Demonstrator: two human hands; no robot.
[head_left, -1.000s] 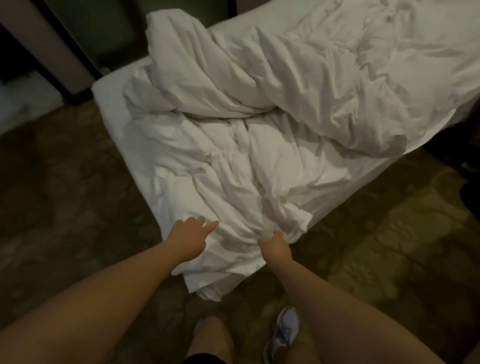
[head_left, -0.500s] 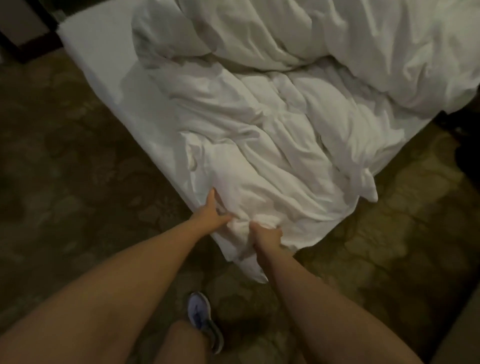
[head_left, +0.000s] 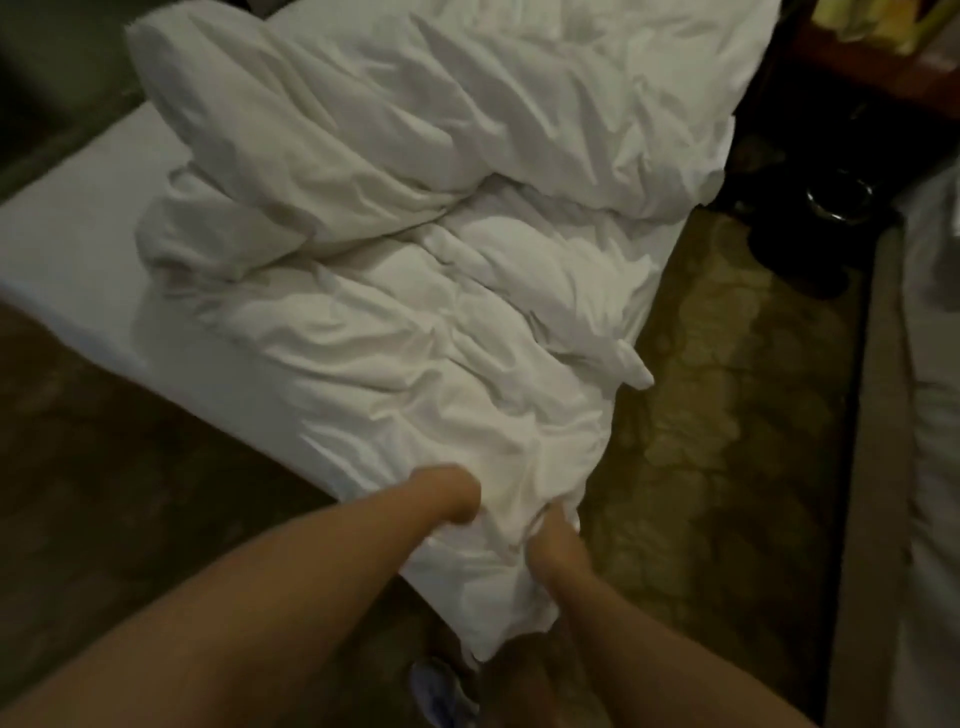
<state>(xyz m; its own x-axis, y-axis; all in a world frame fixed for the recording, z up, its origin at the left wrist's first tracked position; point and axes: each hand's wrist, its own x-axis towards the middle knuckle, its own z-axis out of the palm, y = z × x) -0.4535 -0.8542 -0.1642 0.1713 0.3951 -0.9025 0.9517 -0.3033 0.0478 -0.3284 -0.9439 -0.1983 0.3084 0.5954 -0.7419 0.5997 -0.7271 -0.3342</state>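
A crumpled white duvet (head_left: 395, 291) lies heaped across a bed with a white fitted sheet (head_left: 67, 244). Its near corner hangs over the foot of the mattress. My left hand (head_left: 452, 493) is pushed into the folds at that corner, fingers buried in the cloth and gripping it. My right hand (head_left: 556, 545) grips the same corner a little to the right, its fingers curled into the fabric and mostly hidden.
Dark patterned carpet (head_left: 727, 415) runs along the right side of the bed. A second bed's edge (head_left: 930, 364) stands at the far right. Dark objects and a wooden nightstand (head_left: 857, 67) fill the upper right. My shoe (head_left: 441, 691) shows below.
Both hands have closed deeper into the duvet corner and bunched it together. My view has shifted left and nearer, bringing the second bed and nightstand into sight.
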